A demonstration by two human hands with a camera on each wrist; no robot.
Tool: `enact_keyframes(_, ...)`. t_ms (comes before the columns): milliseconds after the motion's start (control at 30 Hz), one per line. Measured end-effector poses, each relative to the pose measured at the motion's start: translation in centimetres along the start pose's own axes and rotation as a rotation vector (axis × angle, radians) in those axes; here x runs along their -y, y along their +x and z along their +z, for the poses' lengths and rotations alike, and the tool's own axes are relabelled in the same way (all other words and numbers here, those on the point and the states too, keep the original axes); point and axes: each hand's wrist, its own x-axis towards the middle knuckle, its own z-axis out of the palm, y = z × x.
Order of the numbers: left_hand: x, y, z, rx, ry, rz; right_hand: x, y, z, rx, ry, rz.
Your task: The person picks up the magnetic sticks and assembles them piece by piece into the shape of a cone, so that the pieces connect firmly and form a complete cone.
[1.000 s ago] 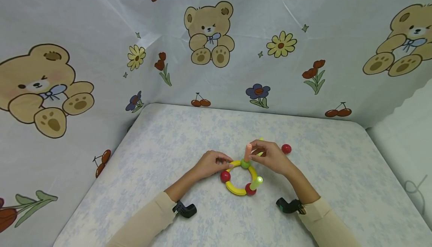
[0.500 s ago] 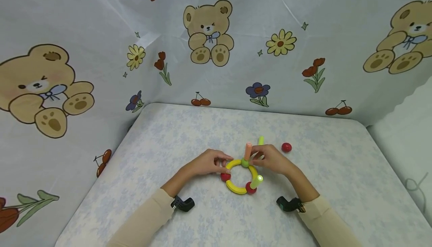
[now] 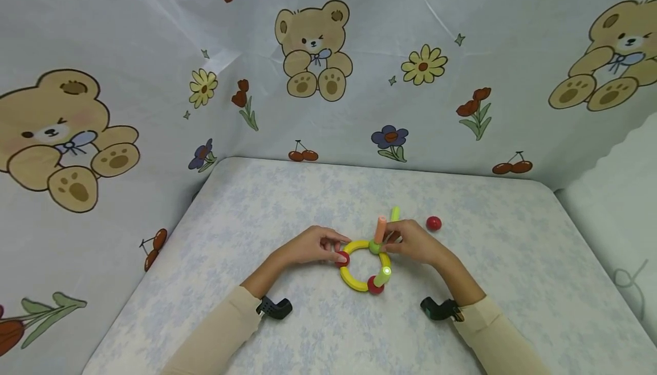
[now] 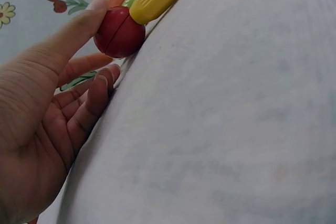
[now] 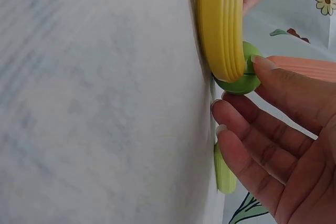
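A ring of curved yellow pieces (image 3: 353, 281) joined by balls lies on the table between both hands. My left hand (image 3: 314, 245) pinches the red ball (image 4: 121, 32) at the ring's left side, thumb on top and fingers behind. At the far side, my right hand (image 3: 413, 241) holds the green ball (image 5: 244, 69) between thumb and fingers. An orange stick (image 3: 380, 230) stands up from the green ball, leaning slightly. Nearest the person, another red ball (image 3: 375, 287) carries an upright light green stick (image 3: 382, 277).
Behind the right hand lies a loose light green stick (image 3: 395, 214). A loose red ball (image 3: 433, 223) sits to the right of it. A bear-printed cloth (image 3: 318, 124) rises behind the table's far edge (image 3: 359, 167).
The ring has turned slightly clockwise. My left hand has shifted from the yellow piece to the left red ball. My right hand has come down from beside the orange stick to the green ball.
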Motion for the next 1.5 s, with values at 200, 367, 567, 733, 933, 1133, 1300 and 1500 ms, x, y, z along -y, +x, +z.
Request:
enact_keyframes(200, 0.3, 0.1, -0.1, -0.018, -0.068, -0.026, 0.2, -0.1, -0.4, 0.027, 0.007, 0.016)
enact_keyframes(367, 0.6, 0.1, 0.0, -0.047, -0.100, -0.049, 0.2, -0.2, -0.6, 0.084, 0.030, 0.039)
enact_keyframes(567, 0.5, 0.2, 0.5, -0.109, -0.106, -0.090, -0.2, -0.6, -0.7, 0.169, 0.069, 0.040)
enact_keyframes(733, 0.2, 0.3, 1.0, -0.162, -0.114, -0.130, -0.4, -0.8, -0.5, 0.224, 0.160, 0.008)
enact_keyframes(933, -0.1, 0.4, 1.6, -0.206, -0.119, -0.150, -0.4, -1.1, -0.4, 0.294, 0.187, 0.014)
enact_keyframes(1133, -0.2, 0.5, 1.3, -0.191, -0.123, -0.155, -0.4, -1.2, -0.5, 0.312, 0.183, 0.011)
enact_keyframes(1300, -0.4, 0.1, 0.1, -0.091, -0.143, -0.149, -0.6, -1.1, -0.6, 0.313, 0.184, 0.010)
enact_keyframes(1500, -0.6, -0.2, -0.5, -0.029, -0.142, -0.152, -0.6, -1.1, -0.7, 0.328, 0.201, 0.019)
